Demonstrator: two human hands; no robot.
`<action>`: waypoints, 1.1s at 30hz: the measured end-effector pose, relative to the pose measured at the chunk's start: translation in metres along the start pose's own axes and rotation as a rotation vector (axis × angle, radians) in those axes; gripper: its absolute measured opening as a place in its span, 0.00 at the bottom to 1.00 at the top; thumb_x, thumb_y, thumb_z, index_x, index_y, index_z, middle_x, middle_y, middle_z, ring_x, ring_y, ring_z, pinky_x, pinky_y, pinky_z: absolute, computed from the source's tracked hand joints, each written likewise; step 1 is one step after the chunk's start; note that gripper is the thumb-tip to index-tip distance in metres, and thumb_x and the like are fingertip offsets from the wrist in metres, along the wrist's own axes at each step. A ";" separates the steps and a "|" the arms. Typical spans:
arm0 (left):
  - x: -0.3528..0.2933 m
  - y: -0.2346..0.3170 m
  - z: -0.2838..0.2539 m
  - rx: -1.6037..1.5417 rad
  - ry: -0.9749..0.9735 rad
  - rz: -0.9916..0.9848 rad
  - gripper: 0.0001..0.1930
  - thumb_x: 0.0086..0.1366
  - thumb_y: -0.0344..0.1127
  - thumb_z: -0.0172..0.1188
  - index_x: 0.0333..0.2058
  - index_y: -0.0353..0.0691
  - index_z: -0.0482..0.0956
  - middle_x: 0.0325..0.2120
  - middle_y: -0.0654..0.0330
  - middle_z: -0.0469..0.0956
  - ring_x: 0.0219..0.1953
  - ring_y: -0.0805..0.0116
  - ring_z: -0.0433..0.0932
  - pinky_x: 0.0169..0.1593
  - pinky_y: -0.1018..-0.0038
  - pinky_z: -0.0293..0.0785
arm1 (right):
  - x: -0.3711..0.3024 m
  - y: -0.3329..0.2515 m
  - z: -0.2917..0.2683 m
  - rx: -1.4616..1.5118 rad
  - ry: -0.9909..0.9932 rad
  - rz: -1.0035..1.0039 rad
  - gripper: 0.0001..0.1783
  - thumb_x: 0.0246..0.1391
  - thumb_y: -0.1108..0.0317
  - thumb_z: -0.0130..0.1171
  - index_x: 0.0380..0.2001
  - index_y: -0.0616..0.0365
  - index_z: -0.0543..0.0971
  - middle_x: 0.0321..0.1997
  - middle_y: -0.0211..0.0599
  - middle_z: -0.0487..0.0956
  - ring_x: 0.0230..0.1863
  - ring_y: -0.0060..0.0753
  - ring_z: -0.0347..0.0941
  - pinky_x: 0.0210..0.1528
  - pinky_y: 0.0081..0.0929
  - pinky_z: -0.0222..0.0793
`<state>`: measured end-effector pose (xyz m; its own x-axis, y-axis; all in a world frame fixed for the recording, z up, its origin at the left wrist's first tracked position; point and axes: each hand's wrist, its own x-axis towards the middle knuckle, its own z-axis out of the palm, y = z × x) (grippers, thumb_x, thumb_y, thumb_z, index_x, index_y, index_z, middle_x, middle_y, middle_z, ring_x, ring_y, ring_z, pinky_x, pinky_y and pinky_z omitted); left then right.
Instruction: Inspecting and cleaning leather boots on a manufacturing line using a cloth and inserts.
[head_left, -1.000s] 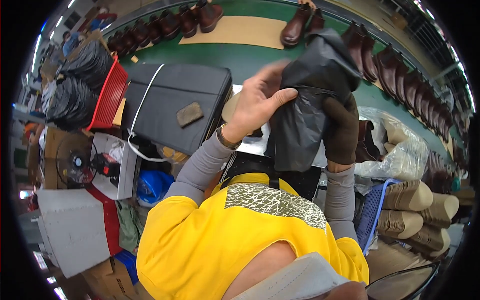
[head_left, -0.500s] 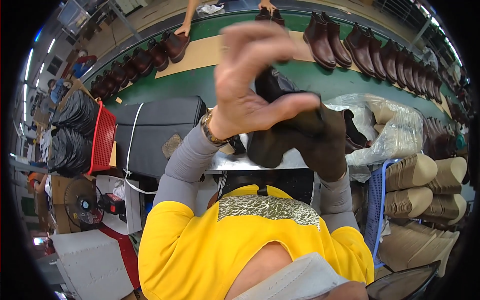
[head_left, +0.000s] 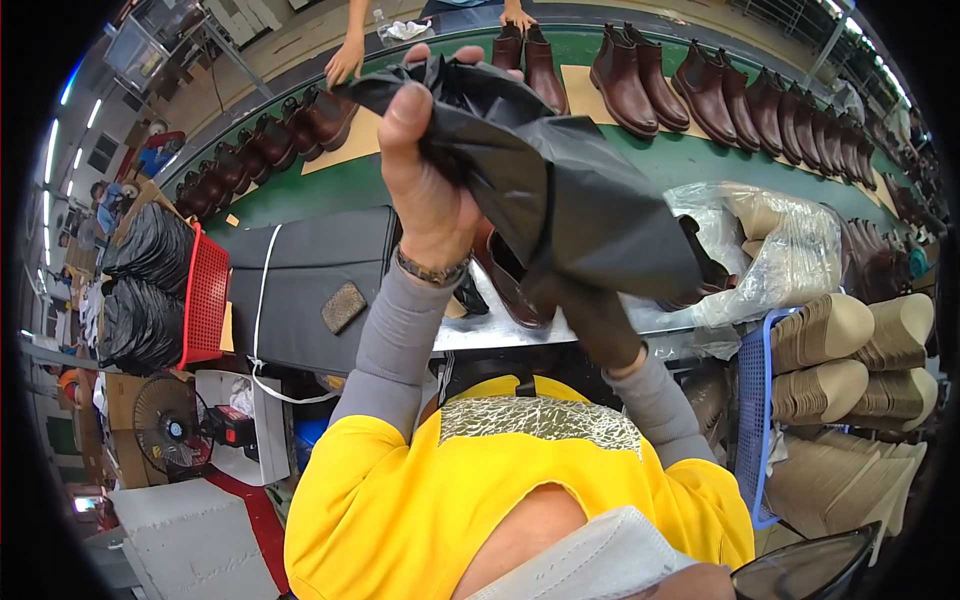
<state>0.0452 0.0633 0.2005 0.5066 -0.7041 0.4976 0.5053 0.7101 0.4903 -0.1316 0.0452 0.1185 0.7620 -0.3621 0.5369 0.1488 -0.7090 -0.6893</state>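
spread wide since the last frame, the bag slants between my hands, over the green surface. i see my left hand half curled, thumb and fingers gripping its bunched end. my gloved right hand sits under the lower end, its fingers hidden; i can't tell how closed it is. just below the bag shows a boot; farther off, boots stand in a row.

Nearest the grip I see a dark glove and wristband, then grey sleeves, then a yellow shirt with a white-crackled panel.
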 end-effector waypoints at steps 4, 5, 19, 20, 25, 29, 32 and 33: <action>-0.027 -0.019 0.015 0.160 -0.047 0.091 0.39 0.52 0.34 0.63 0.60 0.44 0.52 0.48 0.49 0.70 0.44 0.59 0.75 0.51 0.64 0.74 | 0.022 -0.004 -0.013 -0.592 0.458 0.026 0.18 0.45 0.76 0.60 0.43 0.59 0.78 0.39 0.40 0.79 0.35 0.27 0.77 0.41 0.19 0.70; -0.031 -0.024 0.015 0.218 -0.070 0.123 0.40 0.50 0.32 0.64 0.60 0.43 0.52 0.48 0.49 0.70 0.44 0.61 0.75 0.51 0.66 0.73 | 0.031 -0.009 -0.014 0.087 0.572 0.163 0.18 0.47 0.77 0.59 0.45 0.60 0.77 0.40 0.38 0.79 0.37 0.24 0.76 0.42 0.19 0.70; -0.005 -0.047 0.017 0.087 -0.815 -0.237 0.59 0.42 0.59 0.73 0.64 0.31 0.49 0.55 0.45 0.65 0.54 0.54 0.70 0.58 0.62 0.69 | -0.003 -0.007 -0.037 1.850 0.298 0.357 0.28 0.65 0.50 0.42 0.58 0.61 0.65 0.54 0.47 0.73 0.51 0.40 0.74 0.57 0.35 0.69; -0.002 -0.044 0.019 0.192 -0.741 -0.332 0.59 0.43 0.60 0.72 0.63 0.31 0.49 0.53 0.47 0.67 0.53 0.56 0.71 0.56 0.64 0.70 | -0.008 -0.003 -0.040 1.713 0.322 0.294 0.30 0.65 0.49 0.41 0.61 0.60 0.60 0.59 0.45 0.68 0.55 0.39 0.70 0.60 0.34 0.65; 0.002 -0.070 0.024 0.556 -0.497 -0.110 0.35 0.54 0.54 0.67 0.51 0.32 0.69 0.39 0.60 0.76 0.40 0.73 0.76 0.45 0.76 0.74 | -0.025 -0.016 -0.040 0.576 0.785 0.047 0.64 0.41 0.26 0.56 0.67 0.61 0.43 0.65 0.56 0.58 0.63 0.47 0.61 0.65 0.40 0.56; -0.014 -0.117 0.061 0.456 -0.202 0.023 0.23 0.49 0.43 0.74 0.33 0.31 0.74 0.26 0.62 0.79 0.29 0.78 0.75 0.34 0.78 0.74 | -0.052 -0.002 -0.050 0.099 1.036 -0.068 0.34 0.57 0.58 0.59 0.61 0.62 0.59 0.60 0.53 0.65 0.59 0.48 0.65 0.60 0.41 0.63; -0.033 -0.144 0.066 0.475 -0.243 -0.136 0.31 0.48 0.49 0.73 0.38 0.29 0.71 0.29 0.55 0.79 0.32 0.71 0.77 0.39 0.73 0.75 | -0.077 -0.021 -0.103 -0.904 0.806 -0.002 0.17 0.43 0.86 0.58 0.38 0.61 0.80 0.45 0.49 0.76 0.45 0.48 0.75 0.49 0.37 0.69; -0.040 -0.150 0.063 0.482 -0.294 -0.167 0.33 0.48 0.52 0.72 0.40 0.29 0.69 0.31 0.52 0.79 0.34 0.67 0.78 0.41 0.71 0.75 | -0.084 -0.027 -0.121 -0.900 0.731 0.037 0.16 0.42 0.86 0.58 0.37 0.61 0.81 0.43 0.48 0.78 0.43 0.45 0.76 0.48 0.35 0.70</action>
<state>-0.0954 -0.0148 0.1517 0.1974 -0.8251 0.5294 0.1517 0.5592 0.8150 -0.2760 0.0216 0.1515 0.1669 -0.4468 0.8789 -0.5923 -0.7581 -0.2729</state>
